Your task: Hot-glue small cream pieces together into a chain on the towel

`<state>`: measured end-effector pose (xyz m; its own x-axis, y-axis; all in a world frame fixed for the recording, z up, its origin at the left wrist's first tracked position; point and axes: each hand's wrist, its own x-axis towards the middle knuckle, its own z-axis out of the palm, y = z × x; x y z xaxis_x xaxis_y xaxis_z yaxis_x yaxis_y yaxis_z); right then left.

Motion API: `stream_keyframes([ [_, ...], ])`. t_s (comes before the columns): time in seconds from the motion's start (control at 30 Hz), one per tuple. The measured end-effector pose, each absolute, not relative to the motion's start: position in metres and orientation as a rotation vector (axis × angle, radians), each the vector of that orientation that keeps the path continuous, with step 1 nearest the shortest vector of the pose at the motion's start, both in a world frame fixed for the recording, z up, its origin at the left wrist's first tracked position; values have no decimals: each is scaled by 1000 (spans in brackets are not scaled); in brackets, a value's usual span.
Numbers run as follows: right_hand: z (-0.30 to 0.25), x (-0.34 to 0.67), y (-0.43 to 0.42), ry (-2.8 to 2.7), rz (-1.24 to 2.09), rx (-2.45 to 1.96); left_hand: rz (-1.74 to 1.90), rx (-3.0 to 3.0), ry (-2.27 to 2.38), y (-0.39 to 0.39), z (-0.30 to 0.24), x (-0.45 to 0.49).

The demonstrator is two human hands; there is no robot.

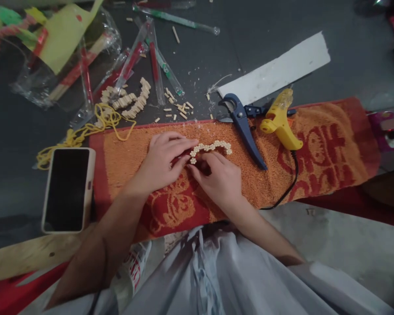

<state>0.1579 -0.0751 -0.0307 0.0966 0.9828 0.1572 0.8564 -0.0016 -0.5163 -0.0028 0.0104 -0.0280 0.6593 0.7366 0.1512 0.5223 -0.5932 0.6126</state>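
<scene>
A wavy strip of small pale wooden stick pieces (213, 145) lies over the orange towel (124, 153), joined in little flower-like clusters. At its left end, the fingertips and thumb of my left hand (167, 159) close on it. My right hand (219, 175) is curled just below the strip, with its thumb by the same end and its fingers bent against the near side. Exactly where the right fingertips touch is partly hidden. To the right are a blue-handled cutter (246, 131) and a yellow glue gun (282, 122) with a black cord.
Loose stick pieces (182, 109) and more stick strips (138, 100) lie beyond the towel. Yellow cord (75, 138), a phone (68, 190) and plastic-wrapped red sticks (131, 63) are at left. A white board (279, 68) lies at the back right.
</scene>
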Motion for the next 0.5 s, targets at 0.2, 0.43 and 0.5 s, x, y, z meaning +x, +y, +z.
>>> stream_keyframes([
  [0.2,-34,157,-74,-1764,348,-1878,463,2309,986,14,-28,-4],
  [0.43,-35,156,-76,-1740,332,-1843,466,2273,979,15,-27,-4],
  [0.5,-34,157,-77,-1727,337,-1828,489,2269,974,15,-27,-4],
])
